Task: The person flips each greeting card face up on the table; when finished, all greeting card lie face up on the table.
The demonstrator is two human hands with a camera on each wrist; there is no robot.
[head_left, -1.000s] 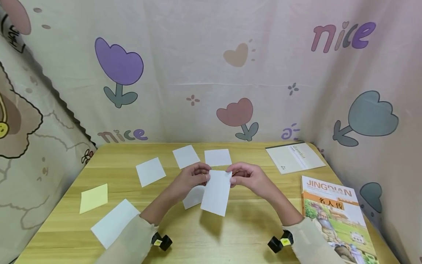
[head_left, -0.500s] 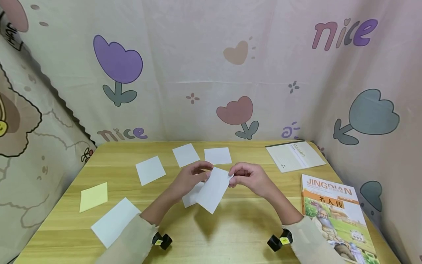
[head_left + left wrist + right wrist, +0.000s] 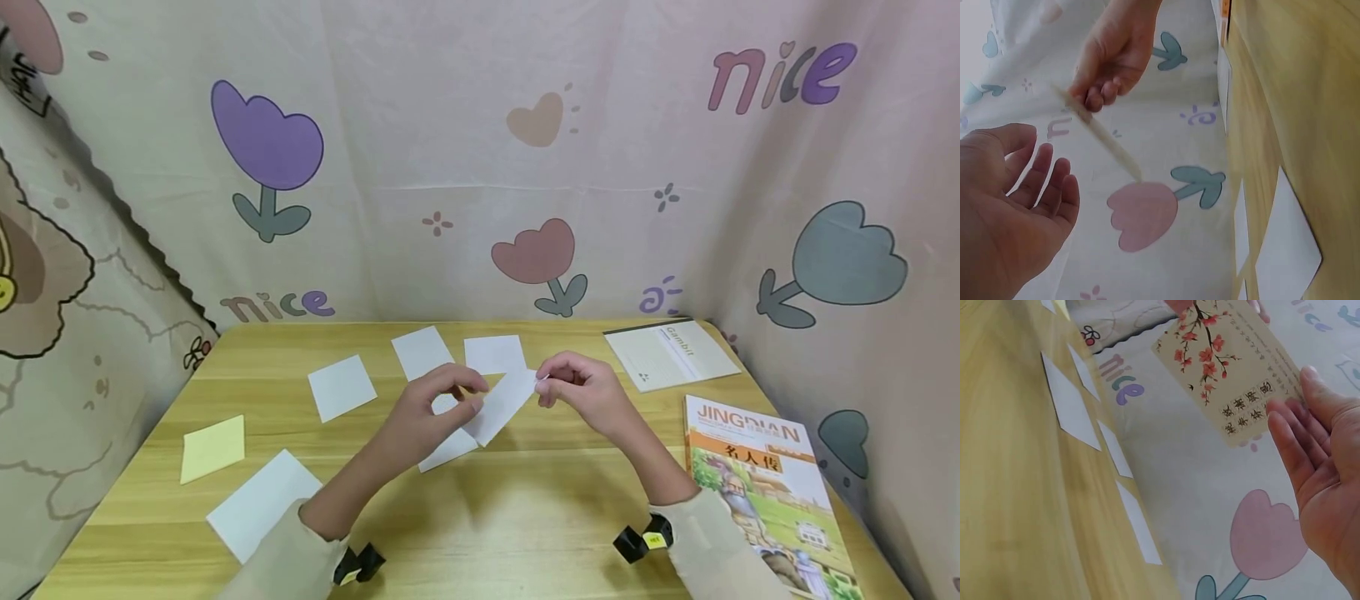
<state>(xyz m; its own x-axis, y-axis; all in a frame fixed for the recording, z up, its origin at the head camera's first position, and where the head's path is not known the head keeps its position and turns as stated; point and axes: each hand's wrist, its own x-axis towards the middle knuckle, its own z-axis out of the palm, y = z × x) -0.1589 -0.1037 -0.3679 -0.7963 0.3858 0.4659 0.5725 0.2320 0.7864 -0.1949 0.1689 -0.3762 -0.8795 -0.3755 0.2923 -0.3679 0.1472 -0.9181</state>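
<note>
A small card hangs tilted above the middle of the wooden table. My right hand pinches its upper right corner between thumb and fingers. In the right wrist view the card shows a printed face with red blossoms and dark characters. My left hand hovers at the card's lower left end. In the left wrist view its fingers lie loosely spread and hold nothing, with the card edge-on just beyond them. Another white card lies on the table under the hands.
White cards lie behind the hands. A larger white sheet and a yellow note sit front left. A pale notebook and an illustrated book lie on the right. Printed cloth walls close in three sides.
The card, held upright by both hands, has swung up and to the right into a flat tilt. My left hand has let go of it, and my right hand has risen slightly.
</note>
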